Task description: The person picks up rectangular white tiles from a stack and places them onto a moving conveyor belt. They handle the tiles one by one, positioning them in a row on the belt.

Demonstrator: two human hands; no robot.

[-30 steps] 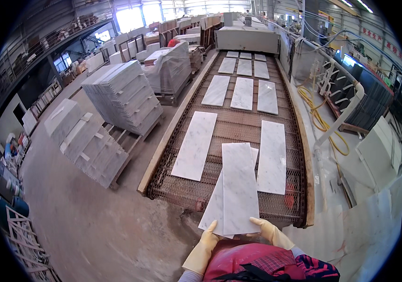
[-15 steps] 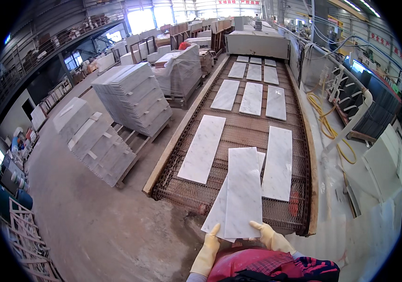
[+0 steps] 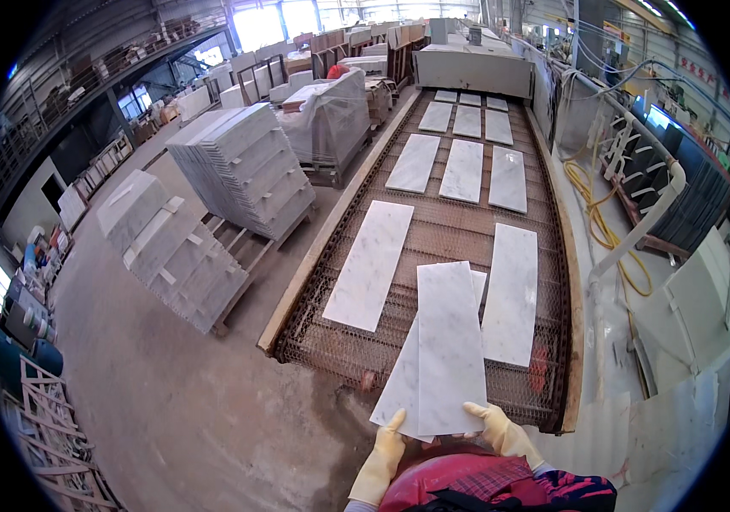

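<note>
A long white marble tile point(image 3: 450, 350) with grey veining lies across a second marble tile point(image 3: 401, 392), the two fanned apart at their near ends. My left hand point(image 3: 384, 452), in a cream rubber glove, closes on the near edge of the lower tile with its thumb on top. The thumb of my gloved right hand point(image 3: 504, 432) presses the near right corner of the upper tile. My fingers under the tiles are hidden. Beyond my hands, the tiles' far ends overlie a mesh conveyor belt point(image 3: 416, 294); whether they touch it I cannot tell.
One loose tile point(image 3: 369, 264) lies on the belt at left, another point(image 3: 511, 294) at right. Rows of tiles continue toward a grey machine housing point(image 3: 473, 72). Stacked slabs point(image 3: 241, 175) stand on pallets at left. A yellow hose point(image 3: 591, 209) and white pipe point(image 3: 646, 226) run along the right.
The near end of the upper tile has swung slightly right with my right hand, showing more of the lower tile. My view has shifted a little. Both hands keep their hold.
</note>
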